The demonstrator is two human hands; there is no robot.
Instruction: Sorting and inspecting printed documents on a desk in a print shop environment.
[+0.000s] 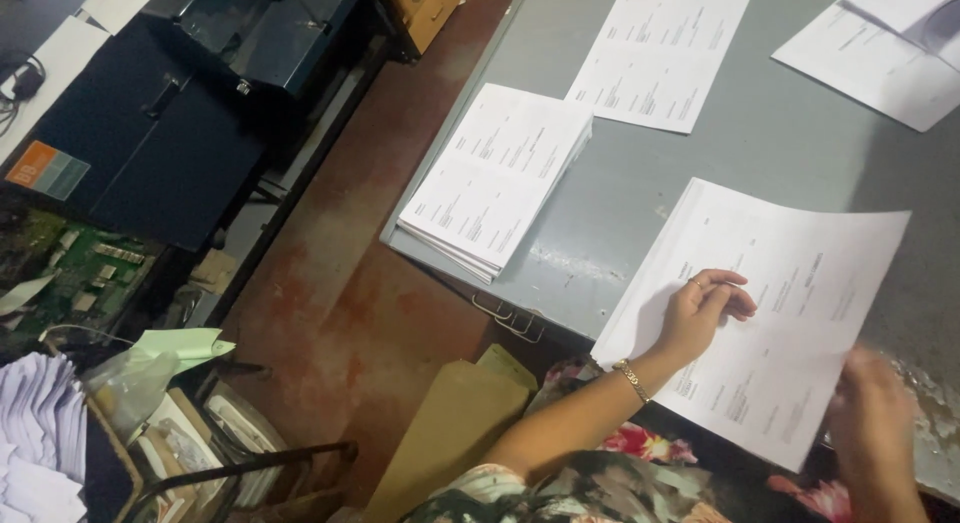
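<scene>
Left hand (703, 308): lying curled, fingertips pressing the paper stack (770, 323), gripping nothing.
Right hand (872, 411): blurring at stack's near edge; grip unclear.

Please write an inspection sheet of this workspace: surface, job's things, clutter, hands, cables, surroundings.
Surface: grey metal table, paint scuffed near the front edge.
Job's things: large printed sheet lying on the table, overhanging the front edge.
Clutter: stack of printed sheets at the table corner; more printed sheets further back and at the far right.
Hands: left hand rests flat on the large sheet, bracelet on the wrist; right hand at the sheet's right edge, blurred, grip cannot be told.
Cables: black cable at the upper left.
Surroundings: red floor, dark machine, circuit board, brown envelope.
</scene>
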